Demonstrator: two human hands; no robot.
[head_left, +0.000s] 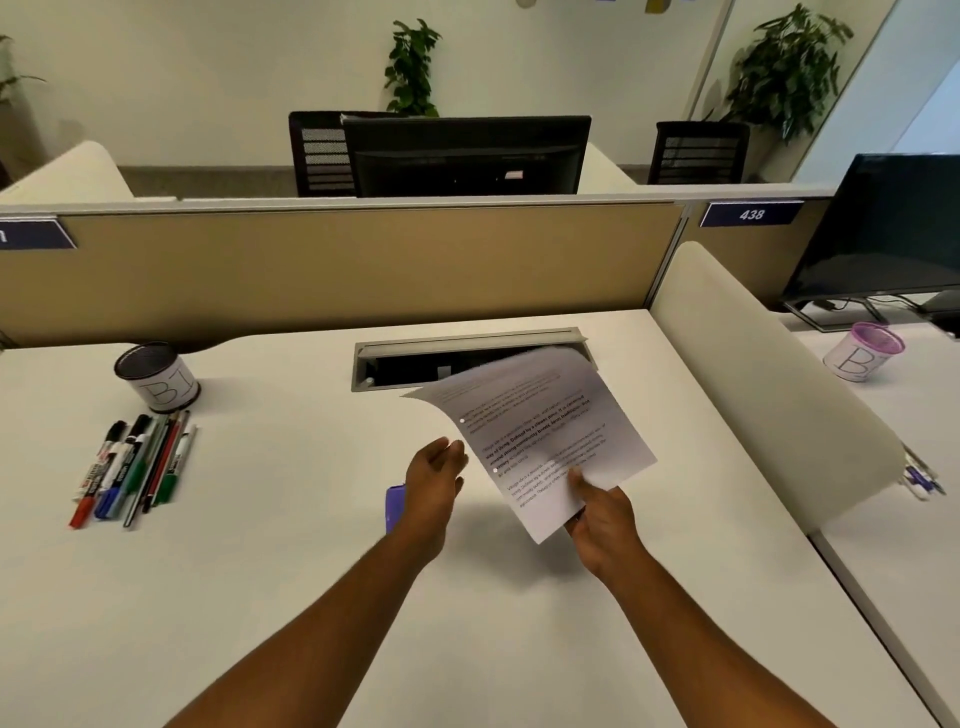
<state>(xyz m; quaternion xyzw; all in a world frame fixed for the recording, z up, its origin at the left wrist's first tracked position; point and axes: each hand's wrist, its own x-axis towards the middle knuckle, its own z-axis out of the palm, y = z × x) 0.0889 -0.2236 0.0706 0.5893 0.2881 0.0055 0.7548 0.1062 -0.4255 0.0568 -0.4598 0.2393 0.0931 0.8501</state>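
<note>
A printed sheet of white paper (540, 431) hangs in the air above the white desk (260, 597), its far edge curling over. My right hand (600, 512) pinches its near corner, thumb on top. My left hand (434, 475) hovers just left of the sheet with relaxed fingers, holding nothing. A small purple object (395, 506) lies on the desk, partly hidden behind my left wrist.
Several markers and pens (132, 465) lie at the left beside a black cup (156, 376) marked "B1". An open cable tray (467, 358) sits at the desk's back. A cream divider (769, 374) bounds the right side. A purple cup (862, 358) stands on the adjacent desk.
</note>
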